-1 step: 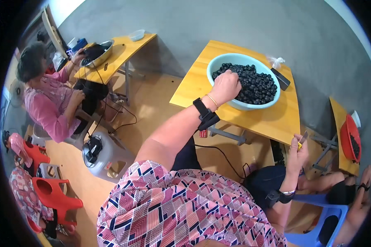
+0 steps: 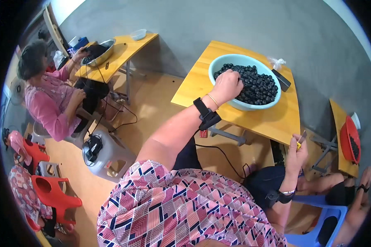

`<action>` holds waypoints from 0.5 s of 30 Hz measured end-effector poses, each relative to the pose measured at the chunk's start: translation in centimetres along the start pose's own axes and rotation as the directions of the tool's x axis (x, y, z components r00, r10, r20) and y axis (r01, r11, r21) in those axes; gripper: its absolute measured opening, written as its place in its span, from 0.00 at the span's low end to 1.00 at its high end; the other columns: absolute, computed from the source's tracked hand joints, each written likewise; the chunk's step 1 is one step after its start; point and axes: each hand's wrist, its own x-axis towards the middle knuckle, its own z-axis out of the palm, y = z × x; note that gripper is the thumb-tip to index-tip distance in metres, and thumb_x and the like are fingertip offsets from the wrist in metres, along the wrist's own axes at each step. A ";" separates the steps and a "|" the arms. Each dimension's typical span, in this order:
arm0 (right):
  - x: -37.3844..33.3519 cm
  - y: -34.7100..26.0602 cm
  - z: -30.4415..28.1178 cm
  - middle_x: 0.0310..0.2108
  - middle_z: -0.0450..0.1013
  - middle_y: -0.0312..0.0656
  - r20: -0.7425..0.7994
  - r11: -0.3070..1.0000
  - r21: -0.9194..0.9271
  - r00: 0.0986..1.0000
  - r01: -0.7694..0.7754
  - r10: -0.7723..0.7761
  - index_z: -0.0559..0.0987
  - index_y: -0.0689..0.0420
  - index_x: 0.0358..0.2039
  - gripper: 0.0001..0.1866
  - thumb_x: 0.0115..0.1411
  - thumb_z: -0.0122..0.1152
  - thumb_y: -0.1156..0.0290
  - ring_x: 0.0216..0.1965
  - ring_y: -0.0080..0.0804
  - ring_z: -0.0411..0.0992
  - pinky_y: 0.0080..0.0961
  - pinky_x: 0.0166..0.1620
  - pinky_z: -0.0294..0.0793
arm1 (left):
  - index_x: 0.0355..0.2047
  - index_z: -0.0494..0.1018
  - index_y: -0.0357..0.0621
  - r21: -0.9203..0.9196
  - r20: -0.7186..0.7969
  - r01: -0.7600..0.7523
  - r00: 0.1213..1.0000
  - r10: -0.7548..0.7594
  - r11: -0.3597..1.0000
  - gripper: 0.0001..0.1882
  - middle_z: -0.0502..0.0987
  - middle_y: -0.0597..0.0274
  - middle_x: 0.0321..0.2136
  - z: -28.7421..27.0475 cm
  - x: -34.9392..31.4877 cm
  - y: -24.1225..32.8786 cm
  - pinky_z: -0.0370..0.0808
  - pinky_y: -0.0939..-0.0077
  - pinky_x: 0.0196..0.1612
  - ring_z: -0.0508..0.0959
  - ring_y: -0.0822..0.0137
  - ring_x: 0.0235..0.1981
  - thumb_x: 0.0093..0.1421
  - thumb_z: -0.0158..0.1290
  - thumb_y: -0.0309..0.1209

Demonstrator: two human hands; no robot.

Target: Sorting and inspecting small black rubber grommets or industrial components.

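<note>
A grey wall [image 2: 165, 24] curves behind a yellow wooden desk [image 2: 196, 84] on a tan floor [image 2: 154, 92]. The person's two hands are well apart. The left hand [image 2: 228, 84] reaches over an oval pale-blue basin [image 2: 247, 107], its fingers curled down onto dark round pieces [image 2: 259, 86]; whether they grip one cannot be told. The right hand [image 2: 296, 154] is closed around a small knife [image 2: 303, 137], blade upward, near the desk's near right corner. The basin stands on the desk, the pieces heaped inside it. Just beside its far right rim lie a clear plastic bag [image 2: 277, 63] and a black object [image 2: 281, 80]. Further right, a red basin [image 2: 343, 142] holds more dark pieces. To the left, a person in pink [image 2: 49, 111] sits at another desk [image 2: 140, 45], near a grey stool [image 2: 119, 154].
</note>
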 end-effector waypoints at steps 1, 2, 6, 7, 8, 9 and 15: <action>-0.3 -1.4 0.3 0.32 0.70 0.40 0.033 0.998 -0.042 0.998 0.053 -0.051 0.71 0.65 0.36 0.10 0.58 0.51 0.71 0.33 0.24 0.67 0.20 0.39 0.66 | 0.23 0.73 0.35 -0.202 0.061 0.093 0.995 -0.083 0.975 0.06 0.73 0.50 0.22 -1.0 0.2 0.9 0.72 0.68 0.28 0.75 0.57 0.23 0.47 0.50 0.26; -0.6 -2.8 0.6 0.32 0.70 0.40 0.068 0.991 -0.083 0.993 0.105 -0.100 0.71 0.64 0.36 0.10 0.57 0.52 0.71 0.33 0.25 0.67 0.20 0.39 0.66 | 0.25 0.74 0.35 -0.389 0.138 0.191 0.979 -0.148 0.901 0.07 0.74 0.52 0.21 -2.0 0.3 1.8 0.72 0.71 0.27 0.75 0.61 0.21 0.48 0.50 0.27; -1.2 -7.3 2.9 0.30 0.69 0.39 0.123 0.962 0.065 0.955 0.265 -0.271 0.72 0.61 0.38 0.10 0.53 0.55 0.78 0.30 0.23 0.67 0.19 0.34 0.67 | 0.33 0.72 0.34 -0.762 0.641 0.644 0.765 -0.062 0.063 0.09 0.73 0.64 0.19 -6.2 -2.1 7.1 0.70 0.81 0.23 0.70 0.76 0.19 0.55 0.50 0.27; -1.5 -8.7 3.4 0.30 0.69 0.39 0.112 0.964 0.059 0.958 0.260 -0.265 0.72 0.61 0.38 0.10 0.53 0.55 0.78 0.30 0.23 0.67 0.19 0.34 0.67 | 0.33 0.72 0.34 -0.758 0.647 0.649 0.761 -0.050 0.063 0.09 0.73 0.64 0.19 -6.9 -2.7 8.1 0.70 0.81 0.23 0.70 0.76 0.19 0.55 0.50 0.27; -1.7 -10.3 3.8 0.29 0.68 0.37 0.144 0.951 0.098 0.941 0.293 -0.305 0.71 0.61 0.39 0.11 0.53 0.55 0.78 0.29 0.22 0.66 0.18 0.32 0.67 | 0.34 0.72 0.34 -0.750 0.658 0.653 0.753 -0.014 -0.107 0.09 0.72 0.64 0.19 -7.8 -3.2 8.9 0.70 0.81 0.22 0.70 0.75 0.18 0.56 0.49 0.27; -1.7 -11.4 3.7 0.28 0.67 0.36 0.185 0.934 0.138 0.918 0.331 -0.352 0.71 0.60 0.40 0.12 0.53 0.55 0.79 0.28 0.20 0.66 0.17 0.30 0.67 | 0.36 0.71 0.35 -0.719 0.659 0.636 0.752 0.015 -0.279 0.09 0.72 0.65 0.19 -8.5 -3.8 9.9 0.69 0.81 0.22 0.71 0.75 0.18 0.57 0.49 0.27; -1.7 -13.8 3.7 0.27 0.65 0.35 0.253 0.863 0.296 0.838 0.410 -0.484 0.70 0.59 0.43 0.14 0.54 0.55 0.77 0.28 0.20 0.66 0.15 0.30 0.67 | 0.38 0.70 0.36 -0.807 0.584 0.590 0.795 0.165 0.015 0.10 0.73 0.64 0.22 -12.1 -5.3 11.0 0.70 0.86 0.23 0.74 0.75 0.20 0.59 0.46 0.28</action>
